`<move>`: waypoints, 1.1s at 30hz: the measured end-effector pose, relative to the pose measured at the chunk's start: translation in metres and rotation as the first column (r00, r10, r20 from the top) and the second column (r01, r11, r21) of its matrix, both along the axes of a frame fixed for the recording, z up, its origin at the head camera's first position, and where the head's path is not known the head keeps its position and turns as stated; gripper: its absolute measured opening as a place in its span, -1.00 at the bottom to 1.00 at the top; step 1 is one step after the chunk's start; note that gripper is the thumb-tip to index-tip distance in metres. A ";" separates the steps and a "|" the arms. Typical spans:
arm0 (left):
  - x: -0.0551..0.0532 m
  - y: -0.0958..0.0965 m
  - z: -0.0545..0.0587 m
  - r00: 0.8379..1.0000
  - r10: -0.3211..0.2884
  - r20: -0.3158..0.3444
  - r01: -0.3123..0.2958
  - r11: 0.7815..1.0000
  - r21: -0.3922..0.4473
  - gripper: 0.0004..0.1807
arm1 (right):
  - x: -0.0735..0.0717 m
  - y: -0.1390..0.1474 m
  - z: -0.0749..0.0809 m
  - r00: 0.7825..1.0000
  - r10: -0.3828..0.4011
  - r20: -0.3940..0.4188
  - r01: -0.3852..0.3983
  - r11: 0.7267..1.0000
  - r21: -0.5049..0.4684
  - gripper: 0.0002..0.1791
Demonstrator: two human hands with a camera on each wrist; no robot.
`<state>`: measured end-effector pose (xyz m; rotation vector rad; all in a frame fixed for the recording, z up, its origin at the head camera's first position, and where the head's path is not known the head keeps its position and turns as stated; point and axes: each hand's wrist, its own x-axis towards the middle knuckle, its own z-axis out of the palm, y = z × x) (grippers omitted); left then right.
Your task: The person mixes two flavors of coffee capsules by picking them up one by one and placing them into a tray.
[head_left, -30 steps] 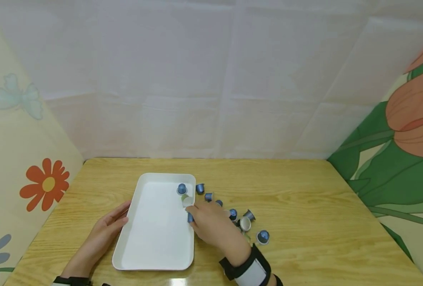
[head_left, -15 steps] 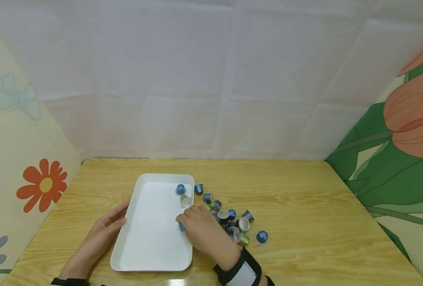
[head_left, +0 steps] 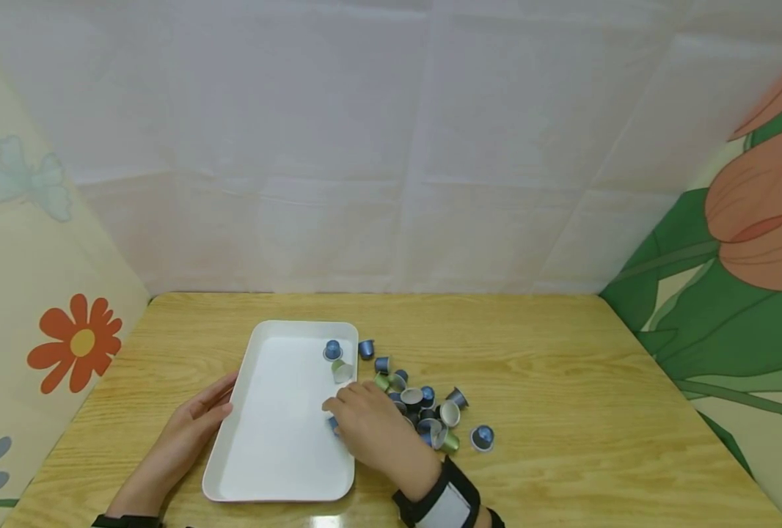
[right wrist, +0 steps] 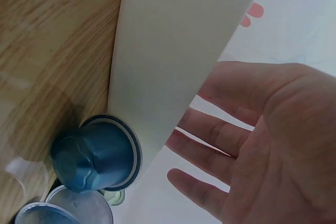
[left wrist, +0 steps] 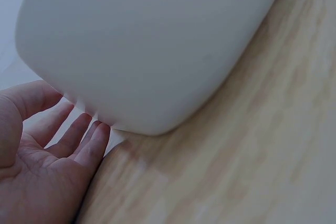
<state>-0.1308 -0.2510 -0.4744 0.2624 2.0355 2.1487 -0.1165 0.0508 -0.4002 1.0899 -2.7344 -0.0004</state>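
A white tray [head_left: 279, 440] lies on the table. My left hand [head_left: 196, 422] rests at its left side, fingertips against the outer wall in the left wrist view. My right hand [head_left: 374, 425] reaches over the right rim and pinches a blue coffee capsule [head_left: 334, 424] low over the tray floor; most of that capsule is hidden by the fingers. In the right wrist view the tray wall hides the fingertips of the right hand [right wrist: 236, 140]. Inside the tray, at the far right, stand a blue capsule [head_left: 333, 349] and a green capsule lying on its side [head_left: 341, 371].
A pile of mixed coffee capsules [head_left: 427, 419], blue, green and dark, lies right of the tray. Blue capsules [head_left: 366, 349] trail along the right rim toward the back, and one dark blue capsule [head_left: 483, 438] sits apart at the right. A white sheet [head_left: 364, 161] hangs behind the table.
My right hand has moved left and toward me over the rim, bringing the blue capsule further into the tray. More of the pile shows now. My left hand stays at the tray's side.
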 end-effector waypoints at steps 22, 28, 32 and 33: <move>0.002 0.000 0.002 1.000 0.006 0.008 -0.006 1.000 -0.010 -0.34 | 0.014 0.031 0.038 0.968 0.073 0.239 -0.012 0.969 -0.247 -0.62; 0.001 0.000 0.003 1.000 0.003 0.012 -0.003 1.000 -0.023 -0.32 | 0.020 0.050 0.041 0.977 0.085 0.197 -0.027 0.960 -0.280 -0.58; 0.002 0.002 0.003 1.000 -0.014 0.007 0.014 1.000 -0.006 -0.30 | 0.024 0.064 0.039 0.984 0.092 0.154 -0.048 0.963 -0.265 -0.57; 0.002 0.002 0.003 1.000 -0.018 0.007 0.018 1.000 0.000 -0.30 | 0.024 0.068 0.039 0.986 0.096 0.137 -0.057 0.962 -0.266 -0.57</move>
